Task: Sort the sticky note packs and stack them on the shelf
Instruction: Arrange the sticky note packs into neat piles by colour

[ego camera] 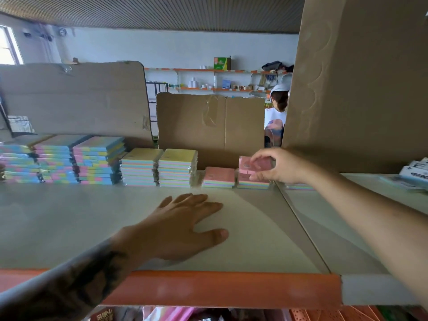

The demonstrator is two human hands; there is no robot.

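Cardboard sheets point(209, 126) upright behind; person point(276, 112) beyond (partly hidden).

Stacks of rainbow-edged sticky note packs point(139, 167) stand in a row along the back of the grey metal shelf point(69, 218), before brown cardboard sheets point(208, 126). At the row's right end, a pink-topped pack point(249, 165) lies on another pack. White boxes point(416, 172) lie on the shelf far right.

Soft daylight comes from a window point(8, 46) at far left, blown out to white. The shelf point(69, 216) is evenly lit, with a faint diagonal shadow near its right end. Wide-angle bending curves the ceiling point(150, 12) and orange shelf edge point(220, 288). The near forearm is blurred, and so is the back wall.
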